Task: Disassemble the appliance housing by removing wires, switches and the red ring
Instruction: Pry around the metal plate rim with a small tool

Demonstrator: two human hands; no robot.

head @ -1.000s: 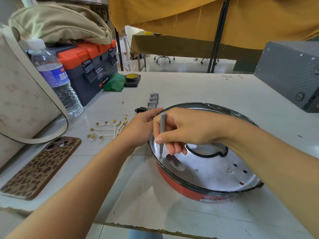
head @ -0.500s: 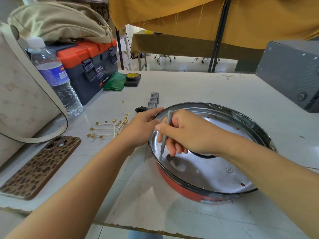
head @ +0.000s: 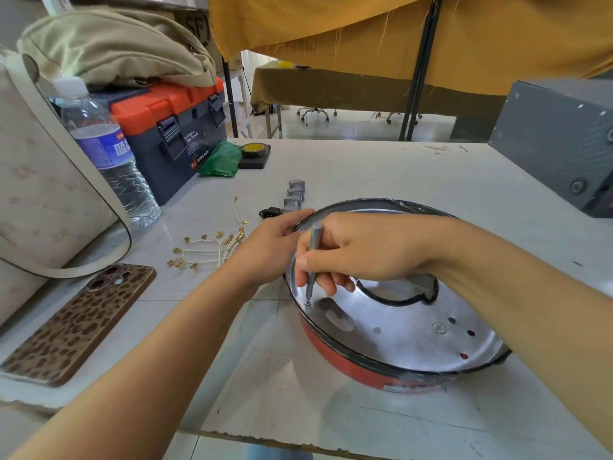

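Here our left hand (head: 272,250) steadies the housing (head: 398,327) rim at nine o'clock while our right hand (head: 361,254), grip clamped on the screwdriver (head: 313,260), seats its tip in a screw (head: 307,303).

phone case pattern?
Leopard print, brown and tan, on the phone lying left on the table; head view shows it clearly.

We see the housing (head: 414,343) on the table (head: 381,167), at its centre. At nine o'clock lie the wires (head: 212,247), at eleven the switches (head: 294,197), at eight the phone (head: 79,320), toolbox (head: 172,134) at ten.
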